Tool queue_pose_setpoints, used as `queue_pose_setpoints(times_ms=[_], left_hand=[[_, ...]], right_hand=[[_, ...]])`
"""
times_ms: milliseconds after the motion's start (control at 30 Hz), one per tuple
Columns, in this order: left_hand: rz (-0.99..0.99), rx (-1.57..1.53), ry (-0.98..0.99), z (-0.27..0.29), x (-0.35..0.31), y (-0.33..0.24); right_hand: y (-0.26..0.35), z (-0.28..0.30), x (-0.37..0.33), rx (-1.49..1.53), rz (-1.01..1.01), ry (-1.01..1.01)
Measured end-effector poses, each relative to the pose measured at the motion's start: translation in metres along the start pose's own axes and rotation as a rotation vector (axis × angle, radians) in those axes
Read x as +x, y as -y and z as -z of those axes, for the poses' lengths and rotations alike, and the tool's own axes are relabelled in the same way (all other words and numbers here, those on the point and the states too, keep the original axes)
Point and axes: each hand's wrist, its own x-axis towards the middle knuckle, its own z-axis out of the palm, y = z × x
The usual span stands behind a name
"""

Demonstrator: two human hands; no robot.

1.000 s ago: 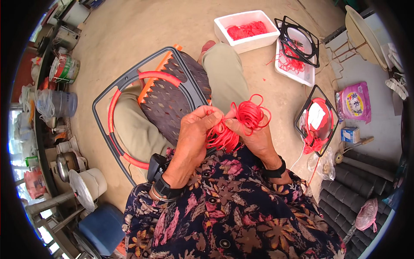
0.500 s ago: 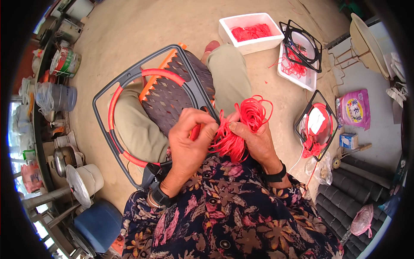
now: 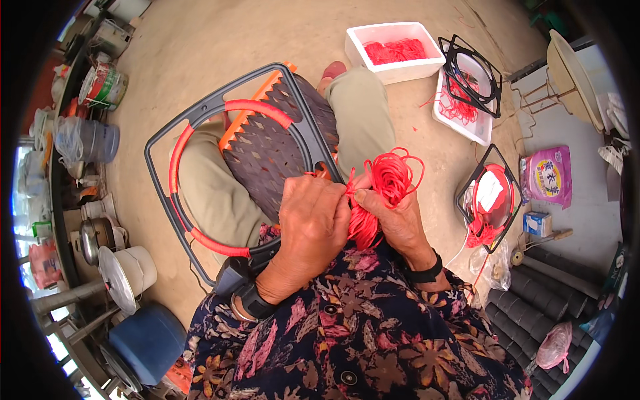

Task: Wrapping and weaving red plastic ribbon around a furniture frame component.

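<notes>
My right hand (image 3: pixel 393 217) is closed around a looped bundle of red cord (image 3: pixel 392 179), thumb pressed on its narrow middle. Loops stick out above the thumb and more strands hang below. Against the bundle's left side, my left hand (image 3: pixel 312 217) is closed with its back up. Red cord shows at its fingertips, though the curled fingers are mostly hidden. Across my left leg lies a black frame (image 3: pixel 155 170) with a ring inside. Parts of that ring are wrapped in red (image 3: pixel 179 157); the hands cover its near right side.
Between my legs is a dark woven panel (image 3: pixel 267 143) with an orange toothed edge. Ahead right stand a white foam box (image 3: pixel 395 73) of red cord and a white tray (image 3: pixel 480 137) under black frames. Another frame (image 3: pixel 508 220) stands right. A shelf (image 3: pixel 57 220) with pots runs along the left.
My left hand has rolled over, so its back now faces up and its fingers are tucked beside the bundle. The right hand keeps its hold. The view has shifted slightly.
</notes>
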Motion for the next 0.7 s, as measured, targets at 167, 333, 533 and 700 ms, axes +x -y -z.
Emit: queue_pose_setpoints(times_ms=[167, 333, 533, 700], left_hand=[[-0.041, 0.021, -0.033, -0.0009, 0.0005, -0.0005], [-0.065, 0.039, -0.064, -0.0019, -0.0006, 0.0012], [0.050, -0.147, -0.011, 0.0032, -0.0023, 0.0019], [0.244, -0.295, 0.025, 0.0036, -0.0066, -0.0011]], right_hand=[[-0.0025, 0.0009, -0.0001, 0.116, -0.031, 0.017], [-0.0034, -0.0010, -0.0011, 0.158, -0.048, 0.020], [-0.0024, 0.0020, 0.0009, 0.377, -0.089, 0.071], [0.0056, 0.0005, 0.0006, 0.559, -0.189, 0.094]])
